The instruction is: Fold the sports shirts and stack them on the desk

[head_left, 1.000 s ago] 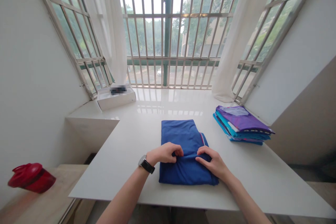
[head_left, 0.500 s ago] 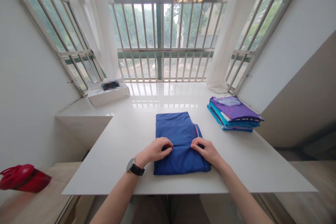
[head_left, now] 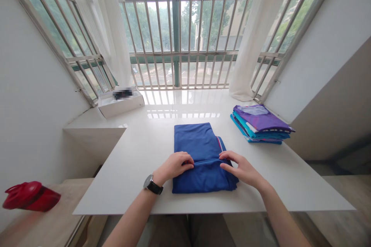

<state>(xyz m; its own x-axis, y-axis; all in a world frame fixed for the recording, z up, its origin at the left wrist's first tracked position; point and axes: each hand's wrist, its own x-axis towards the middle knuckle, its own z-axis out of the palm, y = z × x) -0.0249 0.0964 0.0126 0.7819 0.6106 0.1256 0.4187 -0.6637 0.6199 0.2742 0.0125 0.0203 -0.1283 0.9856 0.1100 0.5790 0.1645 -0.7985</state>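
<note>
A folded blue garment (head_left: 197, 141) lies on the white table in front of me, with a white and red trim stripe at its right side. A raised crease runs across its middle. At the left end of that crease, my left hand (head_left: 177, 166) pinches the cloth between thumb and fingers; a watch is on this wrist. My right hand (head_left: 241, 168) is at the garment's right edge, with thumb and fingers apart around the other end of the crease. Whether those fingertips still touch the cloth is hard to tell.
On the right of the table (head_left: 139, 197) is a stack of folded purple and turquoise clothes (head_left: 262, 123). A white open box (head_left: 121, 106) stands at the back left by the barred window. A red cap-like item (head_left: 31, 197) rests on a lower surface at the left.
My right hand has opened its pinch on the crease and shifted slightly right. The left hand keeps its pinch. The whole view has drifted a little.
</note>
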